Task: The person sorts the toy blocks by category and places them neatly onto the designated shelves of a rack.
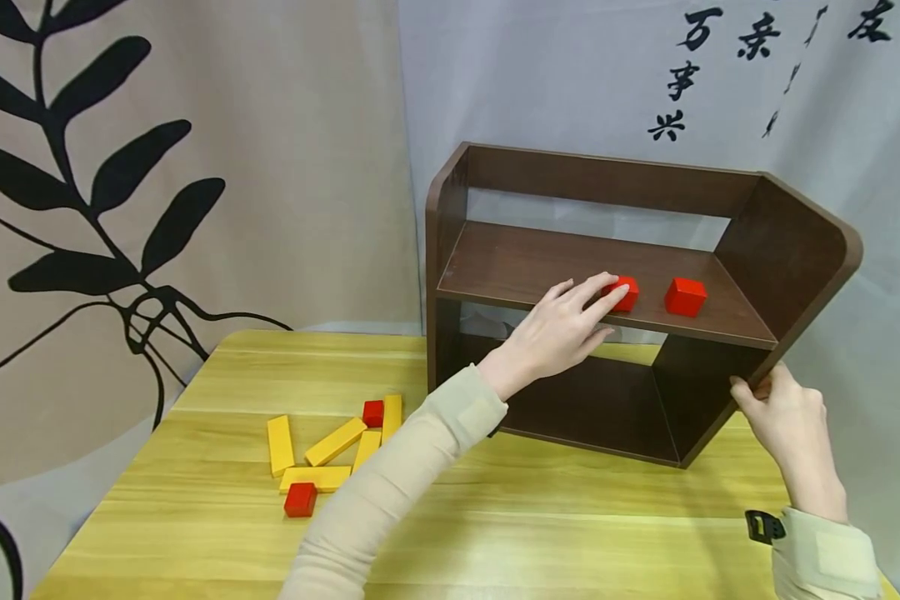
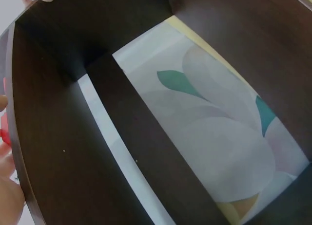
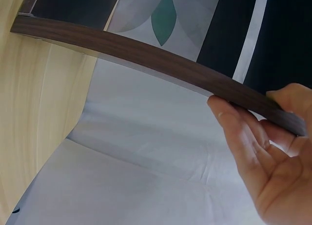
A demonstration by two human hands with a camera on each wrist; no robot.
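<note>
Left hand (image 1: 562,329) fingers stretched out pretty straight, tips resting on red cube (image 1: 624,293) on upper board of shelf (image 1: 570,267), not really wrapped round it. Second red cube (image 1: 685,297) just beside, to right, not touching. Right hand (image 1: 783,412) pinching front edge of shelf's right side panel, thumb on front. Shelf open side faces camera, long axis left-right, sits on tabletop (image 1: 217,517). Yellow blocks (image 1: 330,446) plus two small red ones scattered well apart, left on tabletop.

Bright even light, soft shadows, sharp head view, wrist views softer
</note>
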